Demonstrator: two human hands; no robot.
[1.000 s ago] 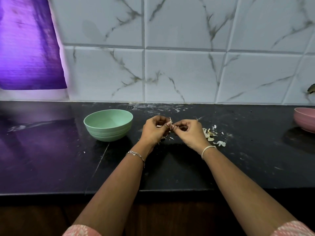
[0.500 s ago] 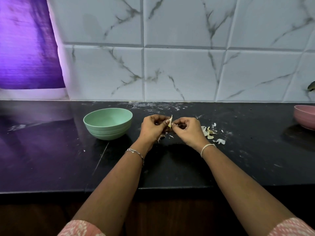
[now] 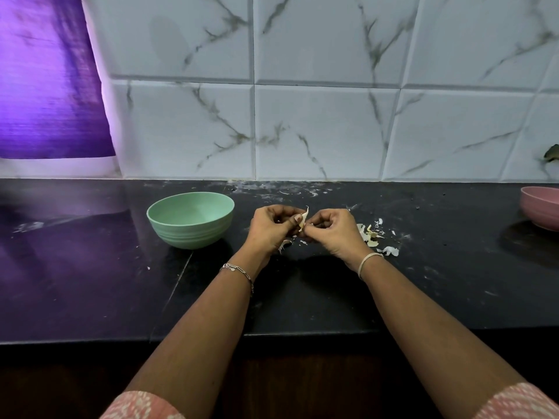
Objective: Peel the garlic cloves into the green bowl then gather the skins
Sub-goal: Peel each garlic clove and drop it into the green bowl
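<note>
A garlic clove with a strip of pale skin sticking up is pinched between both hands above the black counter. My left hand grips it from the left, fingers curled. From the right, my right hand pinches the same clove, thumb and fingertips meeting the left hand's. The green bowl stands on the counter just left of my left hand; its inside looks empty from here. Loose garlic skins lie on the counter right of my right hand, and a few scraps lie under the hands.
A pink bowl stands at the far right edge of the black counter. The marble-tiled wall runs along the back. A purple sheet hangs at the upper left. The counter's front edge lies under my forearms.
The skin strip on the clove now stands up higher between my fingertips. Both hands stay in about the same place, close together.
</note>
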